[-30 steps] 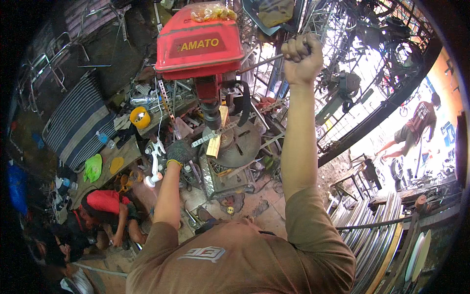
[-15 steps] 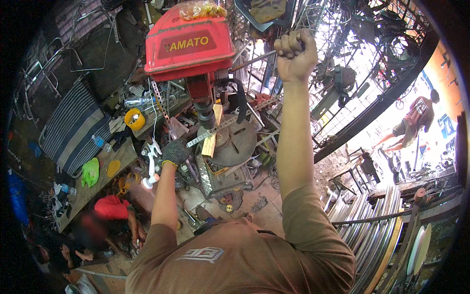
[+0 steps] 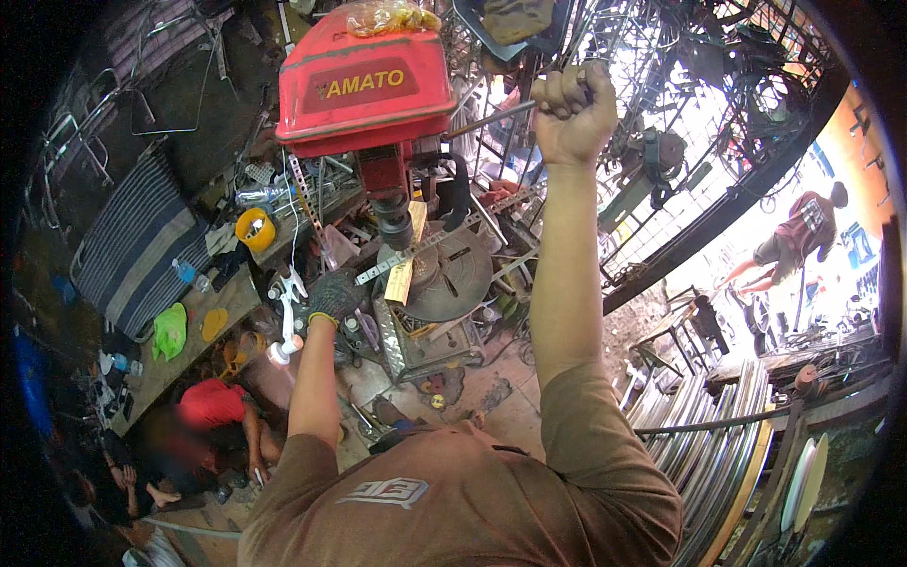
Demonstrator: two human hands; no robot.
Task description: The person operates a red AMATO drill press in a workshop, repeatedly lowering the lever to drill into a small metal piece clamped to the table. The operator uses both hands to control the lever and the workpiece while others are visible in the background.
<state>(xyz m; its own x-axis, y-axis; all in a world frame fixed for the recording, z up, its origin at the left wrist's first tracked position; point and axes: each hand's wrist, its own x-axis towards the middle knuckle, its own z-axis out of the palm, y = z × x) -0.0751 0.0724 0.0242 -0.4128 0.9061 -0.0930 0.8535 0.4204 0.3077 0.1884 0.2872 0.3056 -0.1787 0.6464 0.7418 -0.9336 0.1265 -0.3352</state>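
At nine o'clock my left hand, in a dark glove, is closed around one end of the strip. The strip crosses the wood, below the red drill at eleven o'clock. At one o'clock my bare right hand is fisted on the lever.

Yellow lettering marks the red drill housing, a pale logo the brown shirt.

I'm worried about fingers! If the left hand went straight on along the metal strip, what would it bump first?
Probably the wood, which crosses the strip under the drill; how high the left hand sits against it is hard to tell.
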